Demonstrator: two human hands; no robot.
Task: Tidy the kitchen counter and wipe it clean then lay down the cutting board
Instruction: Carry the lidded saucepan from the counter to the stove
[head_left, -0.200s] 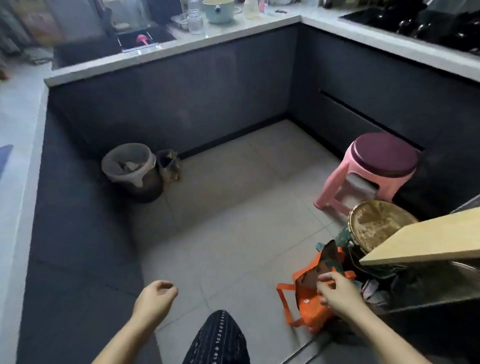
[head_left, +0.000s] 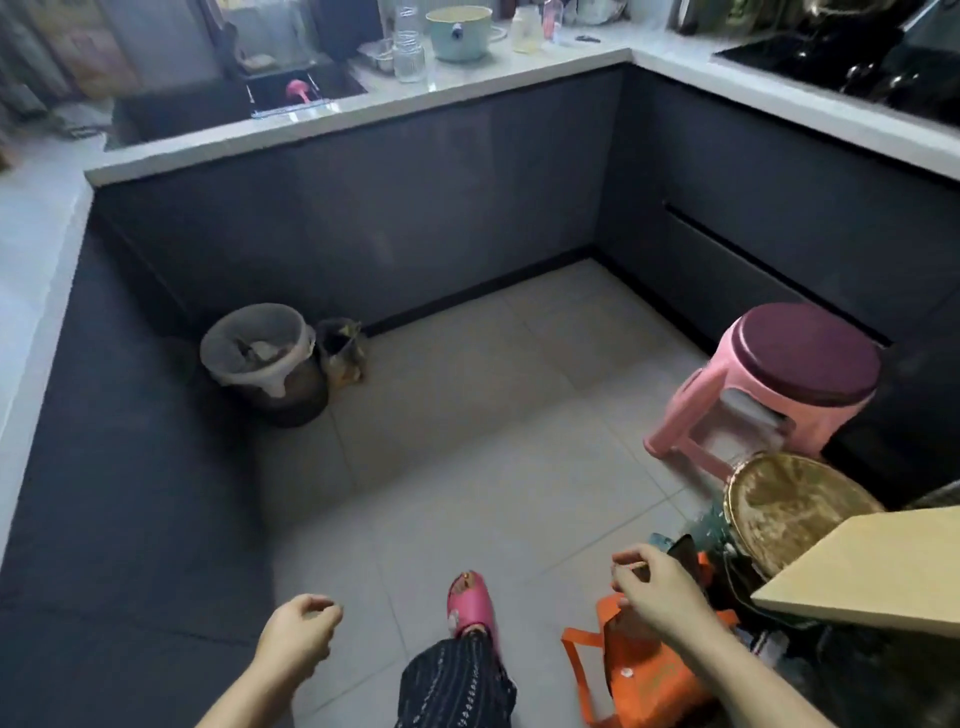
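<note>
A pale wooden cutting board (head_left: 872, 566) juts in from the lower right, above a pile of things on the floor. My right hand (head_left: 660, 592) hovers over an orange bag (head_left: 644, 680), just left of the board. Its fingers are curled, and I cannot tell whether they pinch anything. My left hand (head_left: 298, 634) hangs loosely curled over the floor tiles and holds nothing. The white kitchen counter (head_left: 519, 78) runs along the back and down both sides.
A lined trash bin (head_left: 260, 358) and a small bag (head_left: 340, 348) stand in the floor corner. A pink stool (head_left: 789, 384) and a round golden lid (head_left: 795, 514) are at right. The counter carries a green bowl (head_left: 460, 31), a bottle (head_left: 408, 47) and a sink (head_left: 291, 88).
My right hand has lifted off the orange bag's rim. My foot in a pink slipper has stepped forward into view.
</note>
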